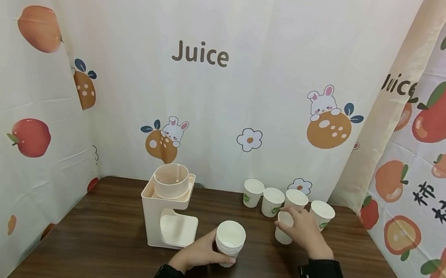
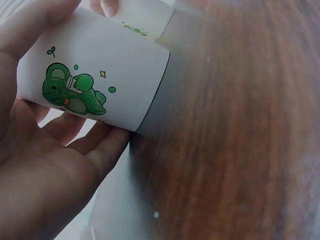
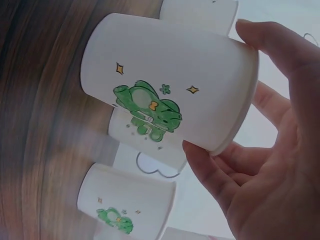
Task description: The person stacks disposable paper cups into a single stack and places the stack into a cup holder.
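My left hand grips a stack of white paper cups, its nested rims showing at the top. A green cartoon animal is printed on the outer paper cup in the left wrist view. The stack's base is at or just above the tabletop; I cannot tell which. Farther right, my right hand pinches a single upright paper cup near its rim, with the thumb and fingers on its wall. This cup bears a similar green print in the right wrist view.
Several more paper cups stand in a row at the back right, just behind my right hand. A cream-coloured appliance with a round open top stands left of the stack. Fruit-printed curtains enclose the dark wooden table.
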Motion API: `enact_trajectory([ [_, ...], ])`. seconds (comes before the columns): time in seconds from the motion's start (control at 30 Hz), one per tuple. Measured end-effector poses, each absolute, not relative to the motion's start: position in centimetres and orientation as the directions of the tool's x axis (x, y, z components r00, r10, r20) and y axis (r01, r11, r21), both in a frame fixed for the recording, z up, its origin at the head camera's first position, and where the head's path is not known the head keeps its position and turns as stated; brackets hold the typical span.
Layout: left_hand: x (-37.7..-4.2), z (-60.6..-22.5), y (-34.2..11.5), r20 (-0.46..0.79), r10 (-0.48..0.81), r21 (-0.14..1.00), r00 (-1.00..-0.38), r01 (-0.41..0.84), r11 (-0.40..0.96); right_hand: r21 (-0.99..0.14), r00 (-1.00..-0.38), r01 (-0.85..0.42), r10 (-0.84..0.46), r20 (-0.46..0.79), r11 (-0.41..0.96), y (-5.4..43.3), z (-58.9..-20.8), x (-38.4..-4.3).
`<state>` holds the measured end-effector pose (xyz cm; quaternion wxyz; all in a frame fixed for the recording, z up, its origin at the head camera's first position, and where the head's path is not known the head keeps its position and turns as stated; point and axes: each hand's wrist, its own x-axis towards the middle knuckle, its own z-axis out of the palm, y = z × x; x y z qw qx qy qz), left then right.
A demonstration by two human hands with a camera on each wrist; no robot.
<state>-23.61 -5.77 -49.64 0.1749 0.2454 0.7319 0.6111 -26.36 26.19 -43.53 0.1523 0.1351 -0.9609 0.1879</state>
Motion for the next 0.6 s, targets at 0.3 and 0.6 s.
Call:
enact_trajectory([
  [0.3, -23.5, -49.6, -5.7, 0.056, 0.576, 0.98, -0.815, 0.155, 0.125, -0.348, -0.908, -0.372, -0.259, 0.331, 0.86, 24.6, -43.5, -26.0],
  [0.6, -23.5, -49.4, -5.7, 0.05, 0.572, 0.981, -0.819, 0.147, 0.125, -0.395, -0.908, -0.396, -0.292, 0.299, 0.829, 22.9, -43.2, -25.4],
])
